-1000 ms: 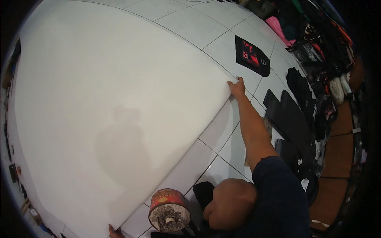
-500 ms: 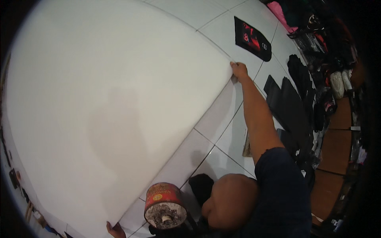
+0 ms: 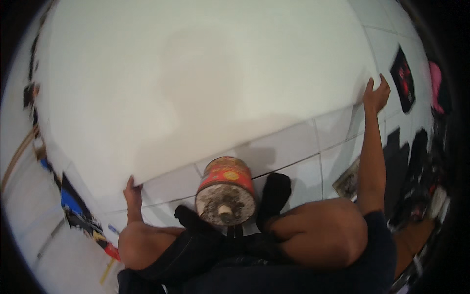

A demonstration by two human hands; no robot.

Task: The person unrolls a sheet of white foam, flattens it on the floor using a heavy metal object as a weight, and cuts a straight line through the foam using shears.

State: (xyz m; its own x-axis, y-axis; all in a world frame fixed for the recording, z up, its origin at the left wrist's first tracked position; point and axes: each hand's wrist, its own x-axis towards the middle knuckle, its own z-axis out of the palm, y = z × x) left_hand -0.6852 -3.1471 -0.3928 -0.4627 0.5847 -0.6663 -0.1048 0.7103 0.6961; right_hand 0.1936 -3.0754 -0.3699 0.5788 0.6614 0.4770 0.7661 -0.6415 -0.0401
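A large white sheet [image 3: 293, 63] lies spread before me, its near edge slanting up to the right. At that edge's left end is my left hand [image 3: 133, 196], thumb up and fingers closed at the corner; part of the grip is hidden. My right hand [image 3: 377, 97] is at the right corner, thumb and fingers apart, touching or just beside the sheet. Between my feet, near the sheet's edge, a round red tin [image 3: 227, 172] lies tilted, its whitish, dirty end with a short pale stub facing me.
Pale floor tiles [image 3: 293, 142] show along the sheet's near edge. Right of the sheet lie a black piece with a red print [image 3: 403, 81] and several dark flat pieces [image 3: 394, 157]. A small framed-looking slab [image 3: 346, 182] is beside my right forearm. Assorted items line the left side.
My view has swung to the right, and both of my hands and knees now show more fully. My right hand's fingers have spread from their closed hold on the sheet's corner.
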